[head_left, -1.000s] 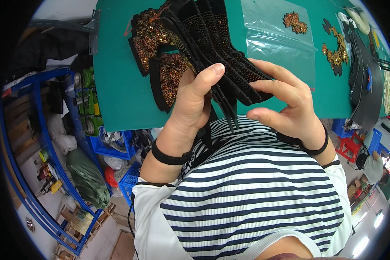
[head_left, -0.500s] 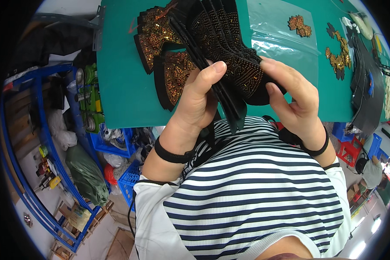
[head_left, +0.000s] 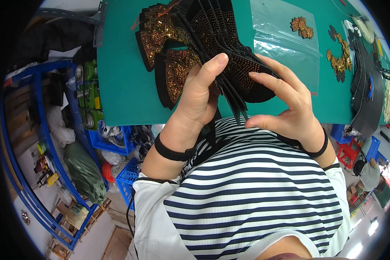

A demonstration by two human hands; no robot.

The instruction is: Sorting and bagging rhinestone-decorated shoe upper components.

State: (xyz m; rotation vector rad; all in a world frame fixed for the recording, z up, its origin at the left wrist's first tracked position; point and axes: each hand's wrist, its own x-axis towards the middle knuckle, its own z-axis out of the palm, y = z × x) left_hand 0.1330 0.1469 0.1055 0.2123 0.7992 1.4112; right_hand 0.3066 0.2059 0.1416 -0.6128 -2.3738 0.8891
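A fanned bundle of black beaded fabric pieces (head_left: 242,71), covered in bronze beads, is gripped in my left hand (head_left: 199,93). Its thumb lies over the folded edges, while its other fingers are mostly hidden behind the bundle. My right hand (head_left: 292,97) is open at the bundle's right side. Its fingertips lie at the beaded surface, and the thumb is stretched out apart, near the hanging lower edges. Left of the bundle, more beaded pieces (head_left: 175,78) with orange-gold sequins are spread overlapping on the green table (head_left: 130,99).
A clear plastic bag (head_left: 281,47) lies right of the bundle, with a small sequined patch (head_left: 302,27) on it. Farther right are gold and black patches (head_left: 340,56) and dark strips (head_left: 366,86). Blue crates (head_left: 126,182) and a blue rack (head_left: 43,112) stand at the left.
My right hand has let go of the edge of a beaded piece. Its thumb has moved down and left, away from the fingers. The left hand keeps its hold.
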